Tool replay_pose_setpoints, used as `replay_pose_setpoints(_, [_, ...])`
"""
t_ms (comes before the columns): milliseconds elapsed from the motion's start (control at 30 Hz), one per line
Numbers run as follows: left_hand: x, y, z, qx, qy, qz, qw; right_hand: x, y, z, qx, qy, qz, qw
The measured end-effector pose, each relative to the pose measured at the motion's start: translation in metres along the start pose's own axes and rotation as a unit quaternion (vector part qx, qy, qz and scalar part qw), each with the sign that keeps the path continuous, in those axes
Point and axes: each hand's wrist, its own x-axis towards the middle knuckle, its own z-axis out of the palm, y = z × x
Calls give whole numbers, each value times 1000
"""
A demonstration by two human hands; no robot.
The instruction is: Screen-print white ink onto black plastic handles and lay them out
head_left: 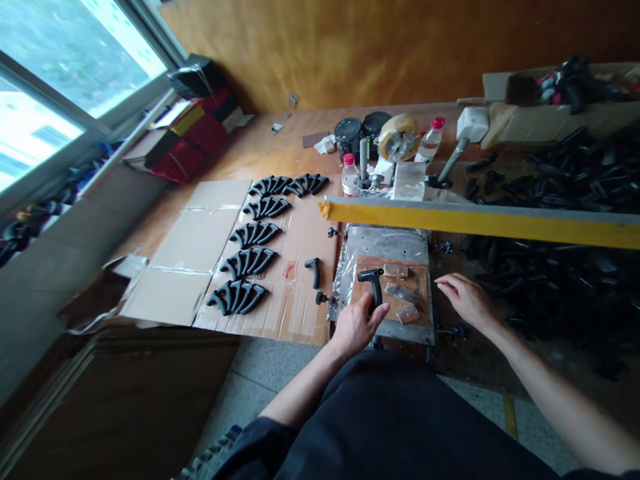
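My left hand (356, 325) is closed round the lower end of a black T-shaped handle (373, 281), whose crosspiece points away from me over a wooden board (363, 298) on a metal plate (387, 238). Small worn blocks (407, 313) lie on the board beside the handle. To the right of the plate, my right hand (465, 300) hangs with its fingers pressed together; whatever may be between the fingertips is too small to make out. A single black handle (313, 273) lies on the cardboard (295, 303) left of the plate.
Rows of black handles (249, 263) lie on the cardboard. A yellow bar (480, 223) crosses above the plate. Behind it stand bottles (349, 175), a tape roll (399, 138) and black tubs (348, 135). Piled black parts (545, 273) cover the right side.
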Motion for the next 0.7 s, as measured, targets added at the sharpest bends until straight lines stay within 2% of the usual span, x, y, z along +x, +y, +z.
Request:
replay_pose_setpoints(500, [11, -9, 0, 36, -3, -9, 999, 5, 75, -1, -92, -12, 38, 995])
replay_pose_setpoints(700, [16, -12, 2, 25, -11, -15, 1000, 5, 82, 3, -88, -33, 66, 993])
